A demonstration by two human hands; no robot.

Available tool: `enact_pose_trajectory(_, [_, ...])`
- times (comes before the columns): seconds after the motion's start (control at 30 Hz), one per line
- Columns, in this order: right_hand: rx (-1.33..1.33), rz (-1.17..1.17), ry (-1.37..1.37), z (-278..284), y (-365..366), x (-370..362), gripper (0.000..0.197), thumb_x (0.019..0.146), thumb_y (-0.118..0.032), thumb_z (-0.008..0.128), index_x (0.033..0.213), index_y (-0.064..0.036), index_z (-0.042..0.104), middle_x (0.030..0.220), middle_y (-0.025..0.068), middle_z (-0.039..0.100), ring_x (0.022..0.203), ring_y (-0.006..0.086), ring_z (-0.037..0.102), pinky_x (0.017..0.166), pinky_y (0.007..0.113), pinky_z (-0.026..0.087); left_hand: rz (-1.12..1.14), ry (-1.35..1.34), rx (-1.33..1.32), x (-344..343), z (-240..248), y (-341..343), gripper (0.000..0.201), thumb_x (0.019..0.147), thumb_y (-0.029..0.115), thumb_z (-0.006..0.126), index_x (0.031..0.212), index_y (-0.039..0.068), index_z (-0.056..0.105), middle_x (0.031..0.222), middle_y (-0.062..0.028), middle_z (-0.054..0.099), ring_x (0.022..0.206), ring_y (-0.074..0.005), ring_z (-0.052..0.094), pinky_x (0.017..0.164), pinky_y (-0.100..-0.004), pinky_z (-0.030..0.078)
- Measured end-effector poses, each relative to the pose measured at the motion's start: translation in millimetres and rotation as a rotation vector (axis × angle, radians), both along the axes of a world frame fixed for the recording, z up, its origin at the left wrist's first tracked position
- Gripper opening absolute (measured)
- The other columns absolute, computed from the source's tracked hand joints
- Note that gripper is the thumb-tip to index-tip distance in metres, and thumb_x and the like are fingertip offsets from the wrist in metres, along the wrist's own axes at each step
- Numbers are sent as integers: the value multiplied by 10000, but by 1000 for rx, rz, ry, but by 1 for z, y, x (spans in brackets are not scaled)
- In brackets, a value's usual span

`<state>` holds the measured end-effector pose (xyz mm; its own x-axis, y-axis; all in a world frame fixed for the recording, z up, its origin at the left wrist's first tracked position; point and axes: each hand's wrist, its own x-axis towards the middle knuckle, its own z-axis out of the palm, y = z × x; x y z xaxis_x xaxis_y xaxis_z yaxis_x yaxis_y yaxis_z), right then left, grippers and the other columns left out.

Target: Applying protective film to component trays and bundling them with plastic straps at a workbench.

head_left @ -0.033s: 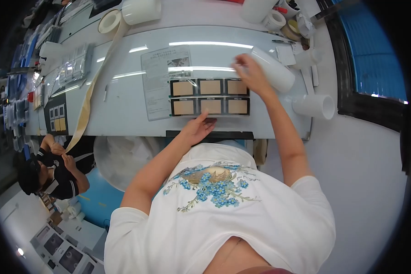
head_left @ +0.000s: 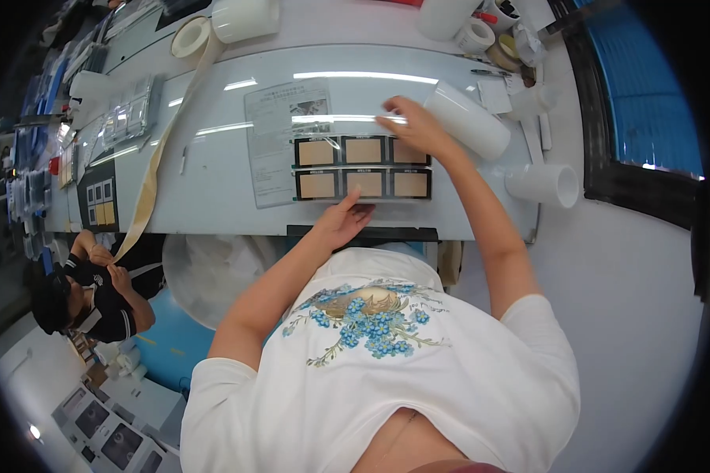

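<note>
A flat black-framed panel (head_left: pixel 343 153) with two rows of beige squares lies on the glassy worktop, partly over a printed sheet (head_left: pixel 267 162). At its near edge my left hand (head_left: pixel 345 222) is closed, thumb on the top face and the other fingers low at the edge. My right hand (head_left: pixel 414 126) hovers by the panel's far right corner, fingers apart and holding nothing visible. It covers part of the far right square. Close beyond it lies a white roll (head_left: pixel 469 120).
A second white roll (head_left: pixel 543 184) lies at the right by the wall. A long beige strip (head_left: pixel 159 150) runs from a tape roll (head_left: pixel 191 37) to a co-worker's hands (head_left: pixel 109 264) at the left. Below the table's edge sits a large pale bin (head_left: pixel 221 276).
My right hand has shifted left along the panel's far edge, its fingers still apart. My left hand and the panel stay in place.
</note>
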<state>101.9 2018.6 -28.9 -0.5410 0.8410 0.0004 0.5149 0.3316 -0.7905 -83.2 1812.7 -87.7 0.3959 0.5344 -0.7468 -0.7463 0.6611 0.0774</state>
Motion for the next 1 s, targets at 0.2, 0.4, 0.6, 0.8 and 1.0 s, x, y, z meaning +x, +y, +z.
enact_pose_trajectory(0.2, [-506,598,-604,-26,35,-68,1083,721,-870,491,1233,82,567,1171,240,626,1093,339,609,922,401,478,161,14,-73,19,7,13,577,805,233,812,1272,104,500,1259,-86,516,1181,-265,461,1063,-426,353])
enact_pose_trajectory(0.4, [-831,602,-498,11,31,-73,1120,643,-755,698,1393,32,427,1301,219,555,1131,318,589,941,391,480,223,-41,-2,13,14,16,508,826,238,792,1236,109,520,1195,-78,538,1114,-251,475,1026,-434,347])
enact_pose_trajectory(0.6, [-945,507,-639,-14,37,-69,1178,608,-617,798,1468,14,298,1470,253,364,1344,353,384,1074,450,356,201,-118,-26,16,-2,12,650,813,317,790,1322,92,453,1314,-88,502,1222,-307,446,1084,-484,326])
enact_pose_trajectory(0.8, [-1076,612,-666,-31,38,-88,1154,596,-600,818,1442,20,336,1410,227,434,1268,346,462,997,458,428,232,-139,-77,6,-4,12,743,800,305,802,1380,86,393,1384,-109,453,1315,-319,390,1144,-531,266])
enact_pose_trajectory(1.0, [-969,648,-714,2,38,-92,1002,609,-612,807,1333,-8,469,1289,203,523,1185,333,528,895,500,488,66,-104,-48,-27,16,12,744,801,294,804,1391,108,390,1398,-90,440,1334,-298,376,1139,-528,272])
